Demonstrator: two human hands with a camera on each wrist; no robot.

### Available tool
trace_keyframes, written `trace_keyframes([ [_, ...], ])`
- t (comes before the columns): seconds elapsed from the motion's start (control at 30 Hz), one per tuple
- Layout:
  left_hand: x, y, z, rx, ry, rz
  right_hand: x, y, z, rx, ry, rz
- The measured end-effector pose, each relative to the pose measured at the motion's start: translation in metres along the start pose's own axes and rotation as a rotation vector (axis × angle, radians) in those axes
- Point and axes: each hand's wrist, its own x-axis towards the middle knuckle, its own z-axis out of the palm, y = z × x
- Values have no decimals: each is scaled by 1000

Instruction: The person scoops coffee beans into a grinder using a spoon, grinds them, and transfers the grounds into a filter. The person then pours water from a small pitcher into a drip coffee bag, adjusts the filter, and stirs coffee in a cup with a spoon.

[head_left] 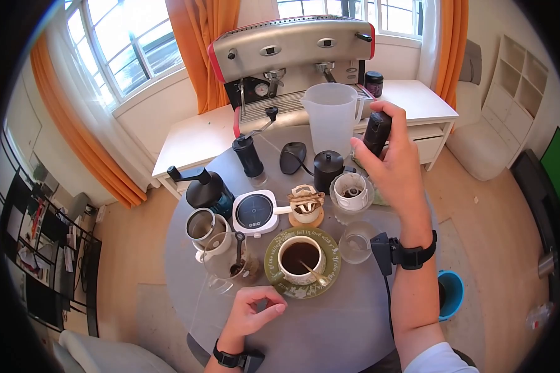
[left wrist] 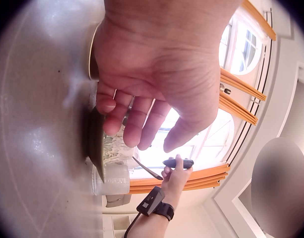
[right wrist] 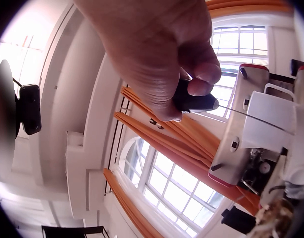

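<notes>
My right hand (head_left: 395, 165) is raised over the right side of the round table and grips a slim black handle with a thin metal rod, which looks like a handheld milk frother (right wrist: 196, 100). Its rod points away from the fist in the right wrist view. My left hand (head_left: 255, 311), fingers loosely curled and holding nothing, is at the near edge of a green lettered saucer (head_left: 272, 264). On that saucer stands a patterned cup (head_left: 302, 278) of dark coffee with a gold spoon (head_left: 318, 275) leaning in it.
Around the saucer stand a glass tumbler (head_left: 356, 244), a drip-bag cup (head_left: 306, 214), a white scale (head_left: 255, 211) and a glass jug (head_left: 213, 266). Behind are a hand grinder (head_left: 249, 155), a black pot (head_left: 328, 171), a plastic pitcher (head_left: 330, 118) and an espresso machine (head_left: 298, 50).
</notes>
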Motion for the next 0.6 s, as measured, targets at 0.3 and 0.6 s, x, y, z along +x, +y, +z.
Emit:
trace_keyframes([
  [0.3, 0, 3, 0, 5, -9, 10, -3, 1, -1, -16, -26, 9],
  [0.6, 1, 3, 1, -2, 13, 13, 0, 0, 0, 17, 24, -33],
])
